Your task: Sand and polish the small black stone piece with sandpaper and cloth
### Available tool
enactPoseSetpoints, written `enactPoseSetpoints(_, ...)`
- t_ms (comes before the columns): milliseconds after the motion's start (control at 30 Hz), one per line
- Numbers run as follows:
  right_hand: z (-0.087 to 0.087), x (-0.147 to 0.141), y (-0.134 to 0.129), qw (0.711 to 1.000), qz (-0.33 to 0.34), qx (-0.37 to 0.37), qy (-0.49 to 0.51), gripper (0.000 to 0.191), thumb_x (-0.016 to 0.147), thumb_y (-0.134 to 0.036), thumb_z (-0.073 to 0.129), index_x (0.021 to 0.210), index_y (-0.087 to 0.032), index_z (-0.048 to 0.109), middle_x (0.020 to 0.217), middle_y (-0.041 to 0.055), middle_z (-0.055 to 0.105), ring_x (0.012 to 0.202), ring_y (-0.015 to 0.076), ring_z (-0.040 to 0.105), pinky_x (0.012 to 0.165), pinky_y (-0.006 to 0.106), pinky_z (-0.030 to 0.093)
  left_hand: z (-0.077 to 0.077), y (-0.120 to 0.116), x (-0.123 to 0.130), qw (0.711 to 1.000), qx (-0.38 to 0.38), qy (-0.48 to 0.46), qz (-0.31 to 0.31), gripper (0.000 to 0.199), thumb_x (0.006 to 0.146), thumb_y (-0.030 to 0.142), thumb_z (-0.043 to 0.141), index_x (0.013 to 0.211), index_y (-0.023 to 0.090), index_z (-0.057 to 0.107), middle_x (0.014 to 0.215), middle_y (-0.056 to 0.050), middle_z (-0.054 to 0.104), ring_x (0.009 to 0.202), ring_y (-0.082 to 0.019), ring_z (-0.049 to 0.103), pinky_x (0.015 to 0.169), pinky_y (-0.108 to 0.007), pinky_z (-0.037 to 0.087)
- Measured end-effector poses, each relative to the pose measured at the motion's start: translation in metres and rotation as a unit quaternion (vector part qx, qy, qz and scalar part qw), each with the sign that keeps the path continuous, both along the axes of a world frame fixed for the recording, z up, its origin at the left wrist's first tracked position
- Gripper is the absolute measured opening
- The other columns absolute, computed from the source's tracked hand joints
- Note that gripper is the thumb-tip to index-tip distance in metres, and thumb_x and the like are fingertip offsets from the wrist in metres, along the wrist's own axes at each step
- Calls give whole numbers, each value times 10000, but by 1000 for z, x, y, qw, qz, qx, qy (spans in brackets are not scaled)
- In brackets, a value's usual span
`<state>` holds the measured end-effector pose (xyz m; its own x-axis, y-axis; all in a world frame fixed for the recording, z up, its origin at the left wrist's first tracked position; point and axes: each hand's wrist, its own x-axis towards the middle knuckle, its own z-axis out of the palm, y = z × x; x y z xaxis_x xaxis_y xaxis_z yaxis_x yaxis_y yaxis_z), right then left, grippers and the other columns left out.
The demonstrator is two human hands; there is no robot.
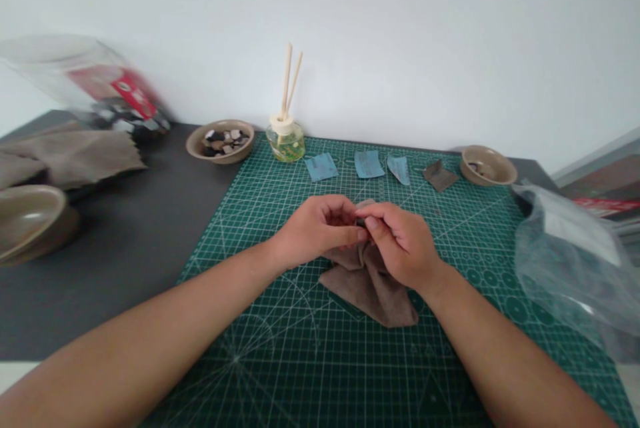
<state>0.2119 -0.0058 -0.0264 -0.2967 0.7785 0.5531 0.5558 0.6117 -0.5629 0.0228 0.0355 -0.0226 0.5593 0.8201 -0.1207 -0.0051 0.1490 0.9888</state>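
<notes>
Over a mat [280, 361], left hand [320, 229] and right hand [409, 241] pinch a dark piece [361, 222] amid cloth [373, 288], apparently wiping; turning it needs lightness.

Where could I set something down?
Dark grey tabletop between the left forearm and the round tan bowl of stones is bare; so is the green gridded mat nearer than the brown cloth. Crowded: the mat's far edge, with blue sheets.

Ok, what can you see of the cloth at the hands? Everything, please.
The cloth is brownish-grey, soft-looking and creased. Its upper part is gathered at the left hand and right hand, around or beside a dark piece; I cannot tell which. Its lower part flares over the mat, with pointed corners.
</notes>
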Motion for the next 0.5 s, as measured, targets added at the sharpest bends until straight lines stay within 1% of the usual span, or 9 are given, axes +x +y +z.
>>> enactPoseSetpoints(100,-1,0,0,999,-30,-21,19,208,1018,-230,497,1114,-206,680,999,29,791,887,148,743,792,253,552,2,0,0,999,17,13,31,182,680,211,799,812,143,694,680,21,669,592,-90,585,531,-188,434)
enactPoseSetpoints(200,-2,0,2,997,-70,-31,22,197,1007,-278,526,1108,-206,678,972,33,790,846,165,741,782,283,555,5,-1,1,998,32,19,58,155,649,149,722,803,154,703,656,22,661,573,-102,581,535,-210,453)
enactPoseSetpoints(267,-2,0,3,996,-83,-34,12,192,991,-301,551,1088,-203,685,961,40,786,841,178,736,782,300,553,6,-1,2,996,19,5,83,161,632,124,665,786,166,690,643,22,651,541,-103,561,508,-218,450)
enactPoseSetpoints(300,-3,-1,3,996,-84,-37,4,191,983,-306,560,1078,-201,689,951,42,785,834,181,732,778,304,551,7,0,3,995,2,-6,101,166,626,119,636,778,171,677,657,15,655,524,-101,542,475,-215,425)
enactPoseSetpoints(400,-3,-2,4,996,-77,-46,-17,194,968,-307,574,1058,-190,700,924,47,781,816,183,721,766,306,540,11,7,1,983,-48,-30,175,203,587,110,570,768,180,631,724,-14,657,491,-93,470,391,-206,275)
enactPoseSetpoints(433,-3,-3,5,996,-74,-49,-22,197,966,-306,575,1055,-186,703,918,48,780,814,184,719,764,307,536,12,11,-2,978,-50,-36,201,230,566,103,558,773,180,621,736,-20,645,493,-93,450,389,-210,238)
enactPoseSetpoints(500,-3,-4,6,996,-72,-54,-28,202,961,-308,579,1048,-179,708,907,50,779,816,188,718,760,310,526,13,25,-10,969,-31,-40,242,274,556,102,555,813,185,603,778,-14,612,541,-95,457,412,-217,233)
